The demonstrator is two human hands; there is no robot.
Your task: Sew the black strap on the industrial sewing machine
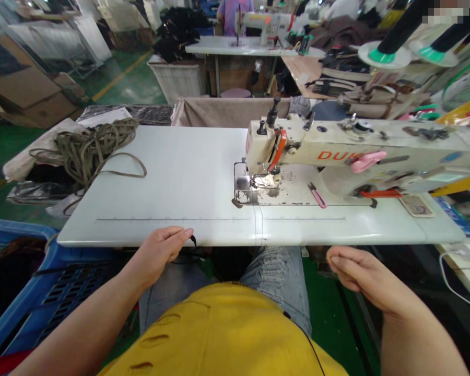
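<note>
Factory counter mostly bare left of sewing machine | left hand at near edge, fingers pinched on small black strap end | right hand below edge, loosely curled, holding nothing

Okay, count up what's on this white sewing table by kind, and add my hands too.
Sewing machine: 1
Pile of olive strap: 1
Pink thread snips: 1
Hands: 2, left hand pinching a dark strap end at the table edge, right hand below the edge, holding nothing visible
Total: 5
</note>
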